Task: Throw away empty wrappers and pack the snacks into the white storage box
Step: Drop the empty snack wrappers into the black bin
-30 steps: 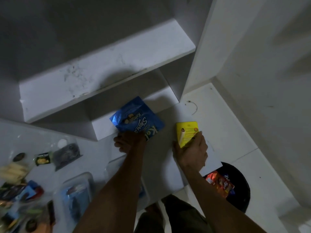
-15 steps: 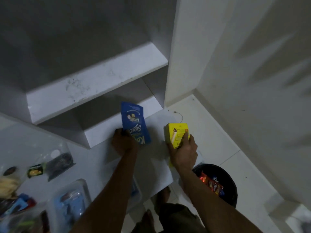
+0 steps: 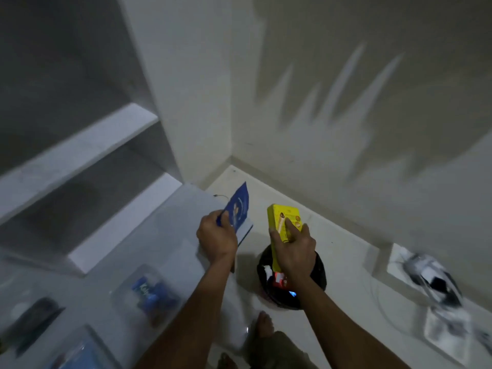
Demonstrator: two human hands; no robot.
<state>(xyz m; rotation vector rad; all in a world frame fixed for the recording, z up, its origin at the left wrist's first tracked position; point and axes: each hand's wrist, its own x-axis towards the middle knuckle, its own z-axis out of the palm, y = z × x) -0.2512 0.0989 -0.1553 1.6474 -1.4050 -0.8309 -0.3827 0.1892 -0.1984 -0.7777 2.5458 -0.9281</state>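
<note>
Bin [image 3: 316, 278] as our landmark: directly above it our right hand [image 3: 292, 246] grips the yellow snack box [image 3: 282, 222], fingers curled round its lower half. Left of the bin, our left hand [image 3: 217, 237] pinches the blue wrapper [image 3: 238, 206] upright by its bottom edge.

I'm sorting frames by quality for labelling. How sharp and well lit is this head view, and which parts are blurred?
Head view: dim and greyish, with streaked shadows on the wall. The left hand gripping the blue snack pouch and the right hand gripping the yellow box are fairly sharp; the clear containers at lower left and the clutter at lower right are motion-smeared. Wide-angle bending shows at the edges.
</note>
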